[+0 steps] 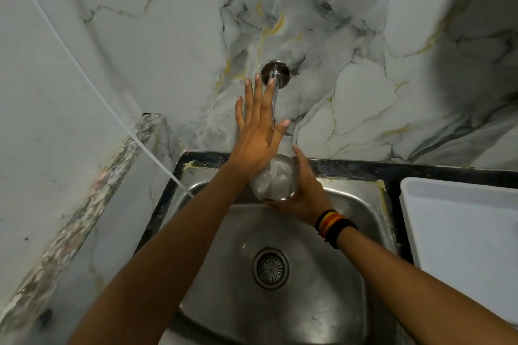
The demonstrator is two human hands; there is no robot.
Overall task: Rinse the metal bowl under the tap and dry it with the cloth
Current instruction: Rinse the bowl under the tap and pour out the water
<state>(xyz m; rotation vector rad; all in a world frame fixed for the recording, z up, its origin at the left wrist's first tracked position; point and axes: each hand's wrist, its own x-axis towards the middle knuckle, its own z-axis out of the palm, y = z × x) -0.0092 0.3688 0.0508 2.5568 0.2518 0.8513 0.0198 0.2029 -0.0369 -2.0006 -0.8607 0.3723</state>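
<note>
A small shiny metal bowl [276, 180] is held over the back of the steel sink [347, 274], below the chrome wall tap [275, 84]. My right hand [304, 190] grips the bowl from the right and underneath. My left hand [259, 126] is raised with fingers spread flat over the tap's spout, and it holds nothing. Whether water is running I cannot tell; the bowl's inside looks wet or reflective. No cloth is in view.
The sink drain [270, 268] sits in the middle of the basin. A white plastic tray [462, 232] lies on the dark counter to the right. A thin white hose [112, 109] runs down the left wall into the sink. A marble ledge [84, 196] borders the left.
</note>
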